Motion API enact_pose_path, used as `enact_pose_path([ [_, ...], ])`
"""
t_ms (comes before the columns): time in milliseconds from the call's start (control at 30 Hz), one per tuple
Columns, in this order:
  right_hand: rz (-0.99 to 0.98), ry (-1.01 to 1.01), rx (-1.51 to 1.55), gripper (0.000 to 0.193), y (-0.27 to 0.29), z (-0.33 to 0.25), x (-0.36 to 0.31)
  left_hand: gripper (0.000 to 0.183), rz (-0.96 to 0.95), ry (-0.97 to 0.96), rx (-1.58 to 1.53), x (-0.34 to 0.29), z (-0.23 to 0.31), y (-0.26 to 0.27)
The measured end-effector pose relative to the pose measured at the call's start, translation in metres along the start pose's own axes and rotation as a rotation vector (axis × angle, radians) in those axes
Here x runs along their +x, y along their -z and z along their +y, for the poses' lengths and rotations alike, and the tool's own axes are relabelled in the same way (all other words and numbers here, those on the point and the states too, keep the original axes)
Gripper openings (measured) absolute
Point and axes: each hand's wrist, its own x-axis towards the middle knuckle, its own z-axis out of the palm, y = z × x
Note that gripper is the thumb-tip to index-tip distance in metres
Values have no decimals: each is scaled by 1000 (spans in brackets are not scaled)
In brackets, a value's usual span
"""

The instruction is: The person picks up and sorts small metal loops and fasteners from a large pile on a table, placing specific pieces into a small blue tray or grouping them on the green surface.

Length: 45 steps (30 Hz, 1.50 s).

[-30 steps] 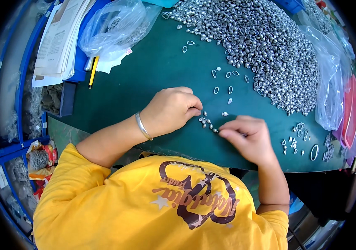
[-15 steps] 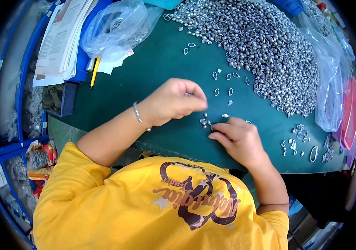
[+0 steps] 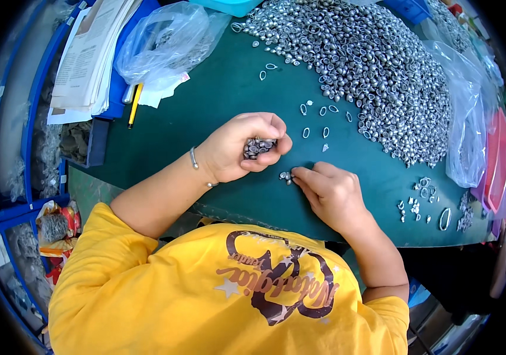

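Note:
My left hand (image 3: 238, 145) is curled palm-up around a handful of small domed metal pieces (image 3: 257, 148), which show between the palm and fingers. Below its fingertips, a few loose domed pieces (image 3: 285, 179) lie grouped on the green tabletop. My right hand (image 3: 332, 194) reaches in from the right, thumb and forefinger pressed together at the edge of that group. The fingertips touch one of these pieces; whether more are under the fingers is hidden.
A large heap of similar metal pieces (image 3: 377, 77) covers the far right. Several oval metal rings (image 3: 306, 132) lie between heap and hands; small metal parts (image 3: 415, 206) sit at right. Clear plastic bags (image 3: 167, 41), papers (image 3: 90, 59) and a yellow pen (image 3: 136, 105) are at far left.
My left hand has turned, so the handful of metal pieces now shows. My right hand has shifted slightly left, and the loose pieces between the hands sit lower and closer together.

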Motion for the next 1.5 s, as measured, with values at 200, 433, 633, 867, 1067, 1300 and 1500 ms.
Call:
enact_pose_path([
  [200, -61, -656, 1260, 10, 28, 17, -2, 7, -35, -495, 1242, -13, -11, -8],
  [433, -17, -723, 1379, 20, 21, 16, -11, 13, -107, -867, 1816, -3, -35, -4],
  [633, 28, -844, 1903, 25, 18, 15, -3, 3, -1, -484, 927, 6, -18, -10],
  [867, 403, -783, 2201, 27, -8, -12, 41, 10, -116, -660, 134, 33, -12, -57],
  [1067, 536, -206, 2712, 20, -34, 6, 36, 11, -27, -1304, 1365, 57, -24, -82],
  [1300, 642, -332, 2784, 12, -23, 16, 37, 43, -74, -1316, 1728, 59, -23, -96],
  [1500, 732, -577, 2677, 15, 17, 48, 20, 43, -99, -1333, 1586, 62, -26, -104],
])
